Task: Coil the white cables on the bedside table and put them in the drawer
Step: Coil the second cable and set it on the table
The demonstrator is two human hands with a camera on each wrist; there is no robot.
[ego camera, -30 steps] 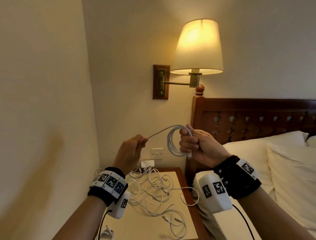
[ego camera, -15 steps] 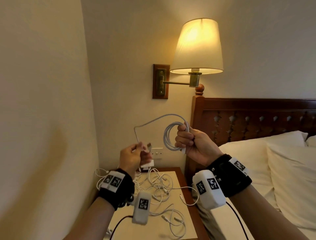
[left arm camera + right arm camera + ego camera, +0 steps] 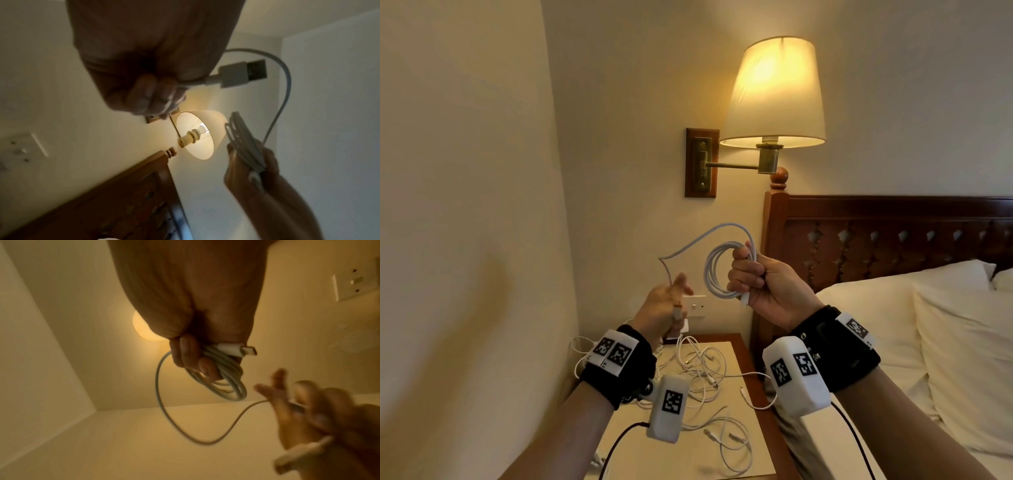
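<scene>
**White cable half coiled above the bedside table**

The right hand (image 3: 763, 284) was clamped around a coil of white cable (image 3: 717, 270), held in the air above the table (image 3: 736, 346), its loops standing upright and hanging to the left of the fist. A small connector (image 3: 236, 349) stuck out below the fist, pointing down. From the coil's top the free length arched up and left, then dropped to the left hand (image 3: 666, 308), whose curled fingers (image 3: 144, 95) pinched it just behind the USB plug (image 3: 242, 73); that plug pointed down and right. More white cables (image 3: 705, 373) lay tangled on the table, beneath both hands. A lit wall lamp (image 3: 774, 92) hung above the wooden headboard (image 3: 893, 236).
</scene>
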